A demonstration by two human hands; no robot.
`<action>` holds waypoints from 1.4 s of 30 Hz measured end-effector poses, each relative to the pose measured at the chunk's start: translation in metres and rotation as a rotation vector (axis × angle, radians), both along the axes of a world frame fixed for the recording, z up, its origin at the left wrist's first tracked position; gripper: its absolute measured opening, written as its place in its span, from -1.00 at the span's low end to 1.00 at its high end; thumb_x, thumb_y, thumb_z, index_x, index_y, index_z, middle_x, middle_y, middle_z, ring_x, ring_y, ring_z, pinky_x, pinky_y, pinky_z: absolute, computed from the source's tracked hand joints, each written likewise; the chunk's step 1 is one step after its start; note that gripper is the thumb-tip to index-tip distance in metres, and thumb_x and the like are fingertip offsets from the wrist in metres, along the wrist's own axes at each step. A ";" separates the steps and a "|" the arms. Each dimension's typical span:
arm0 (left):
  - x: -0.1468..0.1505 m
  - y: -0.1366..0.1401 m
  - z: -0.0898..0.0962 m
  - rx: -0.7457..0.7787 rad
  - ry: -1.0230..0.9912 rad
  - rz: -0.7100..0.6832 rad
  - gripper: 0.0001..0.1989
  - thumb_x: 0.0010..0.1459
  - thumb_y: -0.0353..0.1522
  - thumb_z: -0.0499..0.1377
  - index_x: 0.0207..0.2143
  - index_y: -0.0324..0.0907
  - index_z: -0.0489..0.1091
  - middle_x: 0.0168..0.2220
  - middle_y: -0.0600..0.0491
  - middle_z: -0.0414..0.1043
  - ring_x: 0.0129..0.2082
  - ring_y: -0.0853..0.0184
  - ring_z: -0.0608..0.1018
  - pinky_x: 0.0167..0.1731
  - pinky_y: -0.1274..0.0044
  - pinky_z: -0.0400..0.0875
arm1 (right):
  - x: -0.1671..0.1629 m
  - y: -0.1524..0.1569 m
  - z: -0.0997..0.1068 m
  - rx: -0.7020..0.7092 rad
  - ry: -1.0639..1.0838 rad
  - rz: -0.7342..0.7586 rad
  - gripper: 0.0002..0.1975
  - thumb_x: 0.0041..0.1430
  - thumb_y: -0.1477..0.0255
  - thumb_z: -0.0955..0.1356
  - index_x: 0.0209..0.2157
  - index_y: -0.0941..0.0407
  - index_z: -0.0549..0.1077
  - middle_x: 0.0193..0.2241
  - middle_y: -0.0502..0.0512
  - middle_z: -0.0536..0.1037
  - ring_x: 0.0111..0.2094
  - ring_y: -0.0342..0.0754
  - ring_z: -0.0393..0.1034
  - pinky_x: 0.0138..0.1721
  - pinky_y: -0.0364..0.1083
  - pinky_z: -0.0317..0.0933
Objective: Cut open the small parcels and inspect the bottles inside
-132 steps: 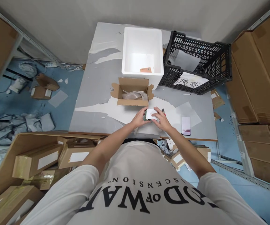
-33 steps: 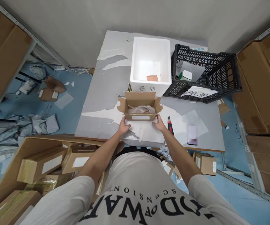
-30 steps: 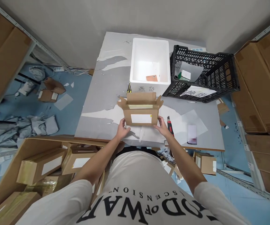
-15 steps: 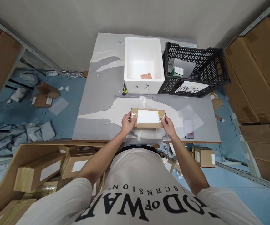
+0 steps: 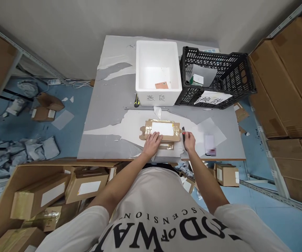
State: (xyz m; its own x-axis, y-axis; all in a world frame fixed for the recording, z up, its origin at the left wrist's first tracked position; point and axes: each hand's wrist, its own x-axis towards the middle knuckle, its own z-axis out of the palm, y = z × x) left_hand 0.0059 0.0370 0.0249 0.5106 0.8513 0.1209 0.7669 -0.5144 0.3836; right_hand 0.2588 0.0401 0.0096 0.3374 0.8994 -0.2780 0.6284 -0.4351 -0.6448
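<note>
A small cardboard box (image 5: pixel 175 136) with a white label (image 5: pixel 163 128) and shiny tape lies on the table in front of me. Cardboard flaps stick out at its left end and along its near side. My left hand (image 5: pixel 152 142) rests on the box's near edge and label, fingers spread over the top. Just off the box's right end, my right hand (image 5: pixel 189 141) is closed around a dark utility knife (image 5: pixel 183 134), its tip pointing away from me.
Behind the box stand a white foam bin (image 5: pixel 158 98) and a black crate (image 5: pixel 219 80). A yellow-black cutter (image 5: pixel 136 100) lies by the bin. At right is a phone-like item (image 5: pixel 210 145). A large carton (image 5: pixel 22 171) of boxes stands at lower left.
My left hand has moved from the box's left end onto its top. My right hand has let go of the right end and holds the knife beside it. Flaps now show at the left.
</note>
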 end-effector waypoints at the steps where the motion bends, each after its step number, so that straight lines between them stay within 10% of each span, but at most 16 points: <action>1: 0.000 -0.001 -0.002 0.002 0.002 0.009 -0.55 0.21 -0.44 0.01 0.16 -0.13 0.25 0.19 -0.18 0.26 0.25 0.08 0.24 0.20 0.16 0.10 | 0.007 -0.004 -0.004 -0.051 -0.085 -0.037 -0.57 0.24 0.17 0.14 -0.04 0.14 0.35 -0.02 0.34 0.41 0.04 0.16 0.28 0.04 0.10 0.18; 8: -0.004 -0.001 -0.004 0.008 0.040 -0.005 -0.50 0.20 -0.42 0.03 0.21 -0.15 0.21 0.17 -0.22 0.25 0.24 0.05 0.24 0.20 0.16 0.08 | 0.023 -0.013 -0.023 -0.436 -0.315 0.091 -0.43 0.05 0.29 0.37 0.08 0.15 0.20 -0.02 0.36 0.36 -0.04 0.23 0.36 -0.04 0.14 0.23; 14: -0.006 -0.002 -0.005 0.029 0.071 -0.042 -0.46 0.18 -0.44 0.03 0.23 -0.20 0.17 0.20 -0.22 0.21 0.25 0.02 0.21 0.20 0.18 0.07 | 0.024 0.014 0.026 -0.014 -0.225 0.051 -0.45 0.27 0.37 0.04 0.28 0.16 -0.05 0.02 0.35 0.39 -0.02 0.16 0.36 -0.02 0.12 0.23; 18: -0.007 -0.003 -0.009 0.041 0.090 -0.038 -0.44 0.18 -0.45 0.02 0.25 -0.22 0.14 0.20 -0.22 0.21 0.26 0.03 0.18 0.20 0.19 0.06 | -0.005 0.045 0.076 0.210 -0.140 0.626 -0.41 0.30 0.32 0.08 0.33 0.08 -0.09 0.12 0.24 0.34 0.07 0.11 0.29 0.05 0.08 0.20; 24: -0.008 -0.002 -0.014 0.060 0.098 -0.061 -0.42 0.18 -0.42 0.02 0.27 -0.20 0.10 0.23 -0.19 0.18 0.26 0.05 0.18 0.20 0.22 0.04 | -0.062 0.079 0.098 -0.010 -0.318 1.277 -0.46 0.33 0.37 0.13 0.32 -0.06 0.00 -0.08 0.16 0.47 -0.14 0.03 0.41 -0.17 -0.08 0.23; 42: -0.010 -0.003 -0.013 0.077 0.124 -0.064 -0.42 0.17 -0.44 0.00 0.27 -0.19 0.11 0.22 -0.18 0.19 0.24 0.03 0.19 0.17 0.22 0.07 | -0.075 0.087 0.136 -0.103 -0.651 1.461 -0.36 0.27 0.57 0.10 0.32 -0.15 -0.04 -0.05 0.22 0.43 -0.19 0.05 0.46 -0.29 -0.08 0.20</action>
State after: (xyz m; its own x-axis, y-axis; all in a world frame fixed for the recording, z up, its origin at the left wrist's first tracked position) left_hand -0.0044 0.0341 0.0123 0.5788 0.8070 0.1171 0.7705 -0.5882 0.2457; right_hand 0.1842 0.1269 0.1451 -0.6751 0.5290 -0.5142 0.6675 0.7348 -0.1206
